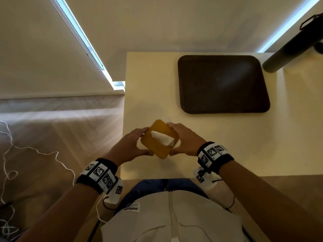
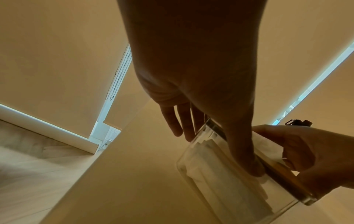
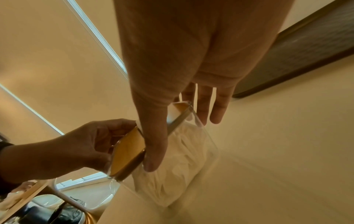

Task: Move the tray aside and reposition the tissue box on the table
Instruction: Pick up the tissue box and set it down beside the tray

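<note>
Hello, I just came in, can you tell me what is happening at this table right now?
A person stands at a pale table and holds a tissue box between both hands. The left hand grips its left side and the right hand grips its right side. The box has clear walls and an amber lid, and a white tissue sticks out of the slot. A dark tray lies flat at the far right part of the table, well apart from the box, and neither hand touches it.

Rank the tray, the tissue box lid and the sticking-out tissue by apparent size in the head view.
1. tray, largest, though farthest away.
2. tissue box lid.
3. tissue, smallest.
</note>
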{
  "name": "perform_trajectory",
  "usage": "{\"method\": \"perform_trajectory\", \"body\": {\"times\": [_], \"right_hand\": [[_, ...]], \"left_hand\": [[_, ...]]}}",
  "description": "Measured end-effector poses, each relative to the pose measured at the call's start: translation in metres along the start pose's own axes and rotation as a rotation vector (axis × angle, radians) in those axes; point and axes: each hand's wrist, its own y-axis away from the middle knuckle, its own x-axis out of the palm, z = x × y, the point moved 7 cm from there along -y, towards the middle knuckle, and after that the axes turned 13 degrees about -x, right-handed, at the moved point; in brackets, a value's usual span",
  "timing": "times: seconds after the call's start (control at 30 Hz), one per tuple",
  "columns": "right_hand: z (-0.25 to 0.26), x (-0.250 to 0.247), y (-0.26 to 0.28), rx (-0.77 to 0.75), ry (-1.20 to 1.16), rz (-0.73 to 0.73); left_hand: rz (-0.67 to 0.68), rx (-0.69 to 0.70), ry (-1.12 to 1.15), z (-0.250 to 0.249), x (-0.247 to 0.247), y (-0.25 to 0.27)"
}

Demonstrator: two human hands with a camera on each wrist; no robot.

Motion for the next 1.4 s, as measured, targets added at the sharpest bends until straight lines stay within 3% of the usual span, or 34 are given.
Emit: {"method": "perform_trajectory", "body": {"times": [0.3, 0.5, 0.8, 1.07, 1.4], "right_hand": [[0.008, -0.052, -0.041, 0.000, 0.043, 0.002], [0.012, -0.120, -0.104, -0.022, 0.105, -0.036], [-0.003, -0.189, -0.204, 0.009, 0.194, -0.018], [-0.020, -0.212, -0.248, 0.011, 0.200, -0.005], [-0.039, -0.210, -0.250, 0.055, 0.076, -0.028]], "left_hand": [[-0.015, 0.034, -0.008, -0.015, -0.049, -0.047], [-0.070, 0.061, 0.010, -0.034, -0.109, -0.112], [-0.074, -0.035, 0.115, -0.024, -0.159, -0.215], [-0.094, -0.088, 0.159, -0.011, -0.173, -0.263], [-0.095, -0.085, 0.164, -0.004, -0.172, -0.269]]}}
